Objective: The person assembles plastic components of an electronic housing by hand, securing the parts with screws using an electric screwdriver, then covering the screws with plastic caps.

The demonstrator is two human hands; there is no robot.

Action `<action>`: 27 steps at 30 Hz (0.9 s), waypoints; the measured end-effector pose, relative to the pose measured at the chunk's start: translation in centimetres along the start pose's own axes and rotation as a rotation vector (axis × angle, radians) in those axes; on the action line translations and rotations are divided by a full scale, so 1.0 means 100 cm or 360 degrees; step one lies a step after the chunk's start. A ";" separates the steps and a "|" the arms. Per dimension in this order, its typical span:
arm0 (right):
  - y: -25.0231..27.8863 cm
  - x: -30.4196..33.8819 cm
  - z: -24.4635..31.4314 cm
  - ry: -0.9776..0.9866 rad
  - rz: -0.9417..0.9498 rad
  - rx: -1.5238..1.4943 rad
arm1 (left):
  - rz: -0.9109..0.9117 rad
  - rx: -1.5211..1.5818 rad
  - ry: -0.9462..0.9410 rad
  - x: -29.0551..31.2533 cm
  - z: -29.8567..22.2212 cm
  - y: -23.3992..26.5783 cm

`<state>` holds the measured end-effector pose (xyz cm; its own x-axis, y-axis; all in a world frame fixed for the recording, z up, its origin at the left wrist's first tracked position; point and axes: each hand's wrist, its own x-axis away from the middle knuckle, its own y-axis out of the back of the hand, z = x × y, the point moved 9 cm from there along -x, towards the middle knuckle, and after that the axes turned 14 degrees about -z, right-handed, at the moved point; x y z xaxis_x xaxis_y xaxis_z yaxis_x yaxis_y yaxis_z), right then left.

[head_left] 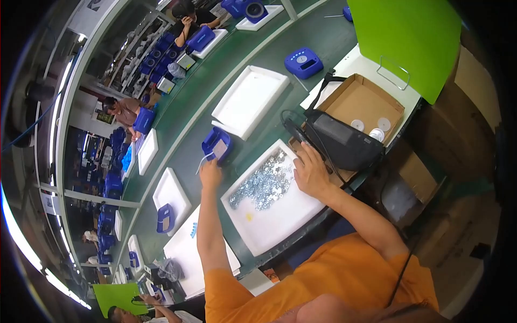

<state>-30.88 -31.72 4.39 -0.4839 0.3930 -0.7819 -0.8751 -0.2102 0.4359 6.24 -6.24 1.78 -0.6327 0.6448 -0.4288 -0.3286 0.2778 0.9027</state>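
The open blue moulded-plastic housing lies on the green tabletop, between the white rectangular foam tray of small metal parts and the bare-floored white foam tray. A thin white cable extends from its left side.

The left hand is at the near edge of the housing with the fingers bent inward. This placement probably steadies the housing. Whether the fingers grip the rim, the cable or neither cannot be determined.

The right hand is beside the right corner of the parts tray, fingers extended and slightly spread, closed on nothing visible. The fingertips are near the lower end of a black cylindrical handle with a cord; contact cannot be confirmed. The tray probably sits close to the tabletop's near edge to keep the silvery metal pieces within reach of both hands.

The left fingertips are blurred and partly concealed. Individual metal pieces are too small to identify. The black fabric bag covers part of the shallow brown cardboard box and conceals its own contents.
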 end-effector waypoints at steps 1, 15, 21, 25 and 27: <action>-0.001 0.002 0.000 -0.0014 0.0034 -0.0003 | 0.0020 -0.0177 0.0049 0.004 0.001 -0.003; -0.002 0.000 0.004 0.0032 0.0091 -0.0068 | -0.0509 0.1298 0.0918 0.034 0.017 0.104; 0.011 -0.007 0.005 0.0063 -0.0014 -0.0080 | -0.0622 0.2211 0.1146 0.106 -0.032 0.203; 0.043 -0.031 0.066 0.0100 0.0027 -0.0388 | -0.0525 0.2337 0.1115 0.154 -0.072 0.243; 0.059 -0.045 0.103 0.0079 0.0130 -0.0587 | -0.0350 0.2319 0.1070 0.174 -0.097 0.256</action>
<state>-33.75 -25.54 15.06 -0.5440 0.3197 -0.7758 -0.7729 -0.5507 0.3151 -19.96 5.15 17.08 -0.9709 0.2002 -0.1314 0.2114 0.9744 -0.0769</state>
